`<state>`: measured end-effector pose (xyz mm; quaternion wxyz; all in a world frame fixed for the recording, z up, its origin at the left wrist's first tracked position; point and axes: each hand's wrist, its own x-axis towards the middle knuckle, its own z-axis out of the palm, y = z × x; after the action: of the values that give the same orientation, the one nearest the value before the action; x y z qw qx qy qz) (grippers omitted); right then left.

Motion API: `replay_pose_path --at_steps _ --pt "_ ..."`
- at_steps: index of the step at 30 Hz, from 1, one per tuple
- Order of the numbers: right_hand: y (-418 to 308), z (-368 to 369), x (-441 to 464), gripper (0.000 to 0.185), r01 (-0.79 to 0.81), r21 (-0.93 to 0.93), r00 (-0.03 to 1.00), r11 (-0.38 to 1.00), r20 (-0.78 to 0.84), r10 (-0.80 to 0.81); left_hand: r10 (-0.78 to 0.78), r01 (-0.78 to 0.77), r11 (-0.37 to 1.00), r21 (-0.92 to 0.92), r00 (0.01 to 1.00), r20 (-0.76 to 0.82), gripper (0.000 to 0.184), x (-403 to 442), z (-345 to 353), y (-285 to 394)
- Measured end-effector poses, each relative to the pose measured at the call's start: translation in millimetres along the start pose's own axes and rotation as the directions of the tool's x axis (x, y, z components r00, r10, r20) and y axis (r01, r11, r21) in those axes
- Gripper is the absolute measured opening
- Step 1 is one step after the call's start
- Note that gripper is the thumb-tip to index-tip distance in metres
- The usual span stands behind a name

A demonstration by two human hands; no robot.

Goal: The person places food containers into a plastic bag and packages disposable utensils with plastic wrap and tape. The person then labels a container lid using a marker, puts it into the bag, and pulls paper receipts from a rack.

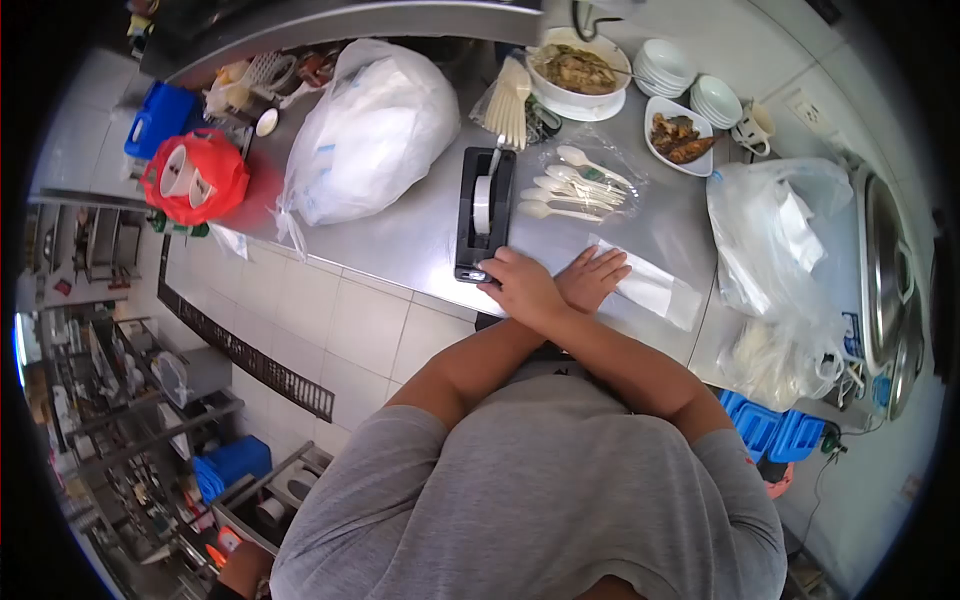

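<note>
My forearms are crossed, the right over the left. My left hand [593,279] lies flat, fingers out, on a white paper packet in a clear sleeve [650,285]. My right hand [524,287] is closed, its fingertips at the near end of a black tape dispenser [468,245]; whatever they pinch is too small to make out. A roll of tape [482,204] sits in the dispenser. Beyond my left hand, several white plastic spoons [575,190] rest on clear plastic, and a bundle of light utensils [512,100] lies behind the dispenser.
A large white bag [375,135] and a red bag with cups [197,177] stand left. Food fills a bowl [577,68] and a dish [680,138] at the back, near stacked bowls [665,67]. Plastic bags [775,240] lie right. Another person's arm [245,570] shows lower left.
</note>
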<state>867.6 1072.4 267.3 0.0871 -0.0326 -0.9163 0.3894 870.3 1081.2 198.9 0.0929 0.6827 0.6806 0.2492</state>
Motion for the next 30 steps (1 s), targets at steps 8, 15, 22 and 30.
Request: replay_pose_path --at_steps 8,15,22,30 --pt "32.4 -56.5 18.4 0.042 -0.601 0.409 0.799 0.686 0.293 0.525 0.024 -0.022 1.0 0.019 0.995 -0.1 0.049 -4.4 14.4 -7.8" --pt "-2.2 -49.4 42.9 0.052 -0.703 0.707 0.52 -0.078 0.586 0.622 0.035 -0.03 0.998 0.053 0.995 -0.09 0.05 -2.1 18.6 -7.5" --pt "-7.2 -30.4 -19.9 0.034 -0.44 0.797 0.81 0.415 0.152 0.566 -0.002 0.007 0.999 0.038 0.992 -0.127 0.044 0.4 35.7 -10.7" --pt "41.3 -24.4 -35.0 0.026 -0.569 0.186 0.813 0.801 -0.02 0.582 0.014 0.006 0.994 0.113 0.984 -0.176 0.044 -1.3 28.5 -5.3"
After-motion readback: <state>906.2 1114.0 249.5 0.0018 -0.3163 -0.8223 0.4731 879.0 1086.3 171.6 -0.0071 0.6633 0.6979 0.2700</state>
